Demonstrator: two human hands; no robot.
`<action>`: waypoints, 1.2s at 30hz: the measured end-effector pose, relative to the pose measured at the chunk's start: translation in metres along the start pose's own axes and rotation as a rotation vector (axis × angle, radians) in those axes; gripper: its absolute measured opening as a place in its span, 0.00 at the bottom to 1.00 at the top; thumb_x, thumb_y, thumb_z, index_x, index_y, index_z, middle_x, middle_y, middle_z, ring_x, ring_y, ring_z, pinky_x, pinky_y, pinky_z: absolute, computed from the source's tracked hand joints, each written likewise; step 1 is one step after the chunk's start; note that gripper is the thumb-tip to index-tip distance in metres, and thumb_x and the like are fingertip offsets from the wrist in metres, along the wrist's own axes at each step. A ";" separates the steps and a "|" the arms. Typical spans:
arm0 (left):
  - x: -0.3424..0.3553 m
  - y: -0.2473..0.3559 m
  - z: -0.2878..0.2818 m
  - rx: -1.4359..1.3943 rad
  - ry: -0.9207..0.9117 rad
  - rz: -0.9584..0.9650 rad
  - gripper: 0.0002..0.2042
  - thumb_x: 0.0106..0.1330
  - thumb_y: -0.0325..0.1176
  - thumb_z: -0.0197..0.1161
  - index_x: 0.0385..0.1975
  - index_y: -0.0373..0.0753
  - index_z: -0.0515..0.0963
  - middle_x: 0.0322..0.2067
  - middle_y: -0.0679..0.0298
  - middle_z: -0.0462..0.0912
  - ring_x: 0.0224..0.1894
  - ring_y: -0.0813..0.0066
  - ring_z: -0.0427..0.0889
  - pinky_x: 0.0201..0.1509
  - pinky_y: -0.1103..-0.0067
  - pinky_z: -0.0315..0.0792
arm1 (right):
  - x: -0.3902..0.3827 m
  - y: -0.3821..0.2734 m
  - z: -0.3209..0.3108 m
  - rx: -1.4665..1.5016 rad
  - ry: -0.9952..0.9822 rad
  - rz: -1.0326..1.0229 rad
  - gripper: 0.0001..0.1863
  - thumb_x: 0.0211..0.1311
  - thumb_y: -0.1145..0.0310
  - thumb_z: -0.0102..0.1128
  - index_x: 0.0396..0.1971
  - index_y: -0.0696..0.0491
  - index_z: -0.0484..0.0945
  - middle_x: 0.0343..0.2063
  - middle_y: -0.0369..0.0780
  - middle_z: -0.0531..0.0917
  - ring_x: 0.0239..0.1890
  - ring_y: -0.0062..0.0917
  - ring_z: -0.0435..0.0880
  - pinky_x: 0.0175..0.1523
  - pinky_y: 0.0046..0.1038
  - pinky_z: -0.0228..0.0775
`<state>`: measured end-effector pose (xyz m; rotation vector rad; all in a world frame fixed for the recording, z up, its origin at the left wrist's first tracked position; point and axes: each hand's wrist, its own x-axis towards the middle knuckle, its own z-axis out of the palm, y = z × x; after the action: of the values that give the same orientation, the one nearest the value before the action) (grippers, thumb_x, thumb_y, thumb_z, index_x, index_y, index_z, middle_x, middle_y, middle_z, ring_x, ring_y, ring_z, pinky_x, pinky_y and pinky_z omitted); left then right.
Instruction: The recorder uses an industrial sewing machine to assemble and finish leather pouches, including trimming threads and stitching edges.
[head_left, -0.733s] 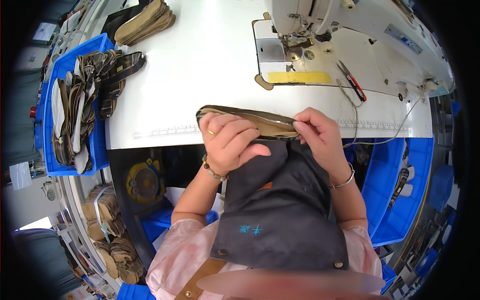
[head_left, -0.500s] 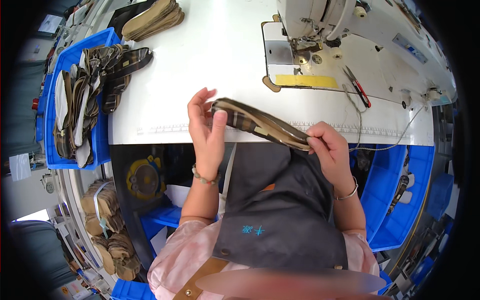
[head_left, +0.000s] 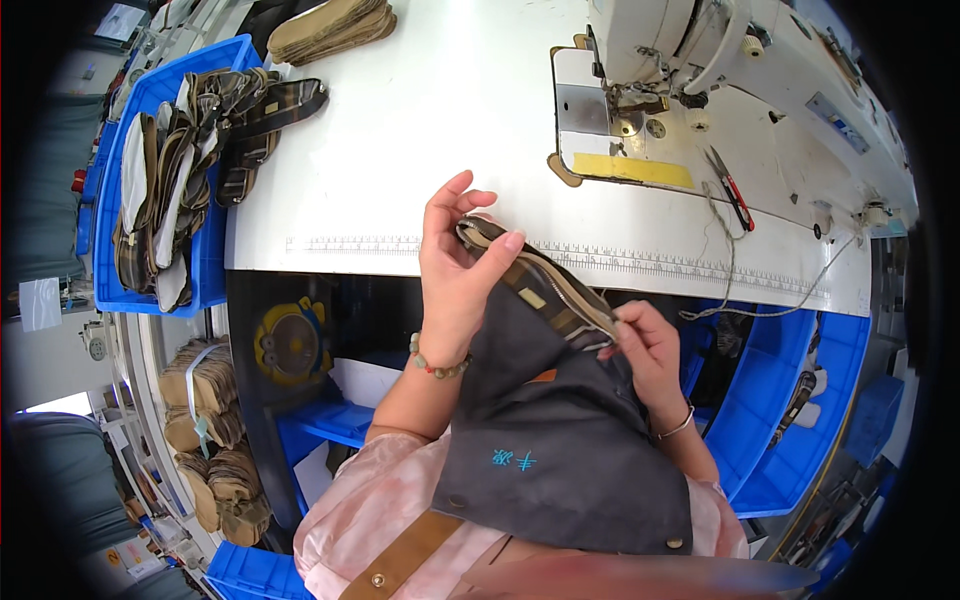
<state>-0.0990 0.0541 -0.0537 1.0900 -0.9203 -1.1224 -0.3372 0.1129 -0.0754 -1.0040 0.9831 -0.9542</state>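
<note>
A dark plaid fabric piece (head_left: 545, 300) with a metal zipper, tan lining and a small pale label hangs at a slant over the front edge of the white table and my dark apron. My left hand (head_left: 455, 260) holds its upper end with the thumb across it, the index and middle fingers raised and loosely bent. My right hand (head_left: 645, 355) pinches the lower right end between thumb and fingers.
A sewing machine (head_left: 650, 60) stands at back right, red-handled snips (head_left: 735, 195) and cord beside it. At left are a blue bin (head_left: 215, 260) of plaid pieces and a tan stack (head_left: 330, 30). Blue bins (head_left: 750, 400) sit below the table at right, tied tan bundles (head_left: 200, 390) below left.
The fabric piece has tilted steeply, its right end dropping with my right hand. My left hand has turned, its fingers lifting from over the piece and its thumb now lying on it.
</note>
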 end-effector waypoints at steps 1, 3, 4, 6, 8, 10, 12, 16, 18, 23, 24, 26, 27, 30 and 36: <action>0.000 0.001 0.001 0.000 -0.002 -0.002 0.35 0.60 0.22 0.68 0.68 0.36 0.61 0.53 0.61 0.73 0.49 0.79 0.77 0.53 0.78 0.78 | -0.001 0.000 -0.002 -0.001 -0.077 0.105 0.07 0.72 0.73 0.52 0.40 0.61 0.77 0.30 0.36 0.81 0.28 0.13 0.78 0.37 0.17 0.74; -0.001 0.008 0.003 0.036 -0.038 -0.083 0.37 0.57 0.20 0.72 0.67 0.36 0.61 0.51 0.62 0.73 0.47 0.82 0.73 0.50 0.83 0.74 | 0.001 -0.009 -0.002 -0.124 -0.105 0.077 0.07 0.71 0.73 0.53 0.40 0.60 0.77 0.29 0.35 0.81 0.27 0.12 0.77 0.35 0.16 0.71; -0.002 0.008 0.004 0.037 -0.040 -0.089 0.37 0.57 0.20 0.72 0.67 0.36 0.61 0.51 0.62 0.73 0.47 0.82 0.73 0.50 0.83 0.74 | 0.004 -0.012 -0.001 -0.248 -0.137 0.049 0.07 0.70 0.72 0.55 0.39 0.59 0.78 0.28 0.34 0.81 0.26 0.11 0.75 0.33 0.15 0.68; -0.004 0.008 0.007 0.162 -0.168 -0.108 0.38 0.55 0.21 0.73 0.67 0.36 0.61 0.50 0.63 0.74 0.44 0.82 0.74 0.49 0.84 0.73 | 0.013 -0.018 0.004 -0.330 -0.079 -0.069 0.06 0.67 0.72 0.57 0.38 0.58 0.80 0.28 0.33 0.80 0.24 0.11 0.71 0.29 0.16 0.61; -0.009 0.007 0.014 0.182 -0.216 -0.101 0.40 0.53 0.22 0.75 0.67 0.37 0.61 0.50 0.63 0.74 0.42 0.82 0.74 0.47 0.84 0.73 | 0.024 -0.029 0.011 -0.382 -0.044 -0.167 0.06 0.68 0.72 0.57 0.38 0.58 0.80 0.27 0.34 0.79 0.25 0.11 0.71 0.30 0.17 0.61; -0.013 0.006 0.019 0.285 -0.310 -0.037 0.43 0.51 0.24 0.77 0.68 0.38 0.61 0.50 0.64 0.74 0.40 0.83 0.73 0.46 0.84 0.72 | 0.036 -0.032 0.021 -0.346 -0.020 -0.188 0.06 0.69 0.72 0.56 0.37 0.58 0.80 0.26 0.34 0.78 0.26 0.12 0.70 0.30 0.17 0.61; -0.015 0.005 0.020 0.331 -0.346 -0.045 0.46 0.48 0.25 0.79 0.69 0.40 0.60 0.49 0.65 0.73 0.40 0.83 0.72 0.46 0.84 0.71 | 0.045 -0.034 0.026 -0.312 0.004 -0.211 0.06 0.69 0.72 0.56 0.36 0.58 0.79 0.25 0.34 0.77 0.26 0.12 0.70 0.30 0.17 0.61; -0.017 0.003 0.019 0.362 -0.388 -0.034 0.48 0.47 0.27 0.81 0.70 0.40 0.60 0.50 0.65 0.73 0.41 0.82 0.72 0.47 0.83 0.71 | 0.053 -0.034 0.032 -0.220 -0.093 -0.151 0.07 0.71 0.71 0.54 0.33 0.58 0.75 0.24 0.34 0.74 0.26 0.13 0.69 0.32 0.19 0.62; -0.018 0.004 0.018 0.347 -0.392 -0.027 0.48 0.47 0.28 0.81 0.70 0.40 0.60 0.50 0.64 0.73 0.42 0.82 0.73 0.48 0.82 0.71 | 0.053 -0.035 0.033 -0.171 -0.098 -0.120 0.08 0.72 0.71 0.54 0.33 0.59 0.74 0.24 0.34 0.73 0.26 0.14 0.69 0.33 0.20 0.63; -0.021 0.005 0.015 0.186 -0.344 -0.150 0.41 0.53 0.29 0.77 0.66 0.36 0.61 0.48 0.61 0.73 0.47 0.77 0.75 0.54 0.80 0.71 | 0.053 -0.036 0.037 -0.362 -0.055 -0.294 0.09 0.74 0.70 0.51 0.33 0.58 0.72 0.23 0.35 0.72 0.26 0.18 0.70 0.34 0.21 0.64; -0.022 0.008 0.017 0.163 -0.311 -0.212 0.37 0.55 0.27 0.75 0.65 0.36 0.62 0.47 0.61 0.74 0.48 0.77 0.75 0.56 0.79 0.71 | 0.053 -0.034 0.038 -0.363 -0.055 -0.293 0.09 0.74 0.70 0.51 0.33 0.58 0.72 0.23 0.35 0.72 0.26 0.18 0.70 0.34 0.21 0.64; -0.023 0.012 0.019 0.155 -0.338 -0.213 0.34 0.57 0.25 0.71 0.64 0.36 0.63 0.49 0.61 0.73 0.50 0.77 0.75 0.57 0.79 0.71 | 0.054 -0.032 0.038 -0.351 -0.049 -0.355 0.09 0.75 0.70 0.49 0.33 0.57 0.72 0.23 0.36 0.71 0.26 0.18 0.69 0.34 0.21 0.65; -0.023 0.013 0.019 0.148 -0.363 -0.212 0.31 0.58 0.23 0.67 0.63 0.35 0.64 0.52 0.61 0.73 0.53 0.77 0.74 0.58 0.78 0.71 | 0.054 -0.033 0.038 -0.351 -0.050 -0.356 0.09 0.75 0.70 0.49 0.33 0.57 0.72 0.23 0.36 0.71 0.26 0.18 0.69 0.34 0.21 0.65; -0.022 0.011 0.014 0.266 -0.391 -0.093 0.29 0.60 0.21 0.63 0.63 0.34 0.64 0.54 0.58 0.75 0.56 0.75 0.74 0.61 0.78 0.70 | 0.052 -0.037 0.035 -0.272 0.002 -0.260 0.09 0.75 0.70 0.49 0.33 0.57 0.72 0.24 0.35 0.72 0.26 0.17 0.69 0.34 0.22 0.64; -0.026 0.005 0.016 0.389 -0.305 -0.008 0.30 0.58 0.24 0.69 0.61 0.34 0.67 0.49 0.57 0.78 0.51 0.71 0.78 0.57 0.75 0.72 | 0.052 -0.035 0.030 -0.257 -0.026 -0.218 0.08 0.73 0.70 0.52 0.34 0.58 0.72 0.24 0.33 0.73 0.27 0.14 0.70 0.33 0.19 0.65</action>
<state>-0.1186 0.0771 -0.0459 1.2528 -1.4193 -1.1640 -0.3012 0.0617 -0.0457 -1.3575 1.0056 -1.0063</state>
